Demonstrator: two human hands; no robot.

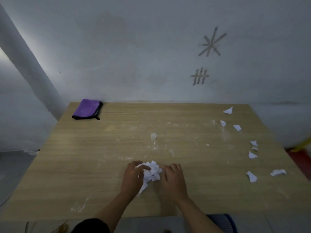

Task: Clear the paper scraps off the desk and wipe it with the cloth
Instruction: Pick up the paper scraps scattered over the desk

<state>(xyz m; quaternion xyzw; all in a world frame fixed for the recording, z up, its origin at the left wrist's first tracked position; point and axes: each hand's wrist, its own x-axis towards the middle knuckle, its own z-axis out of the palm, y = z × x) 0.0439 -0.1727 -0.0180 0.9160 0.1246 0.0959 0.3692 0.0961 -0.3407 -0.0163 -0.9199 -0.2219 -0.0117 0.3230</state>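
Observation:
A heap of white paper scraps [152, 172] lies near the front middle of the wooden desk [94, 157]. My left hand [133, 177] curls round the heap's left side, thumb over its top. My right hand [173, 177] lies against the heap's right side with fingers bent at the knuckles. Several loose scraps [252, 155] are strewn along the desk's right side, and one small scrap [153, 136] lies mid-desk. A folded purple cloth [87, 109] with a black edge sits at the back left corner.
White dust and smears mark the desk surface. A grey wall with tape marks [212, 42] stands right behind the desk. A red and yellow object [301, 152] lies beyond the desk's right edge.

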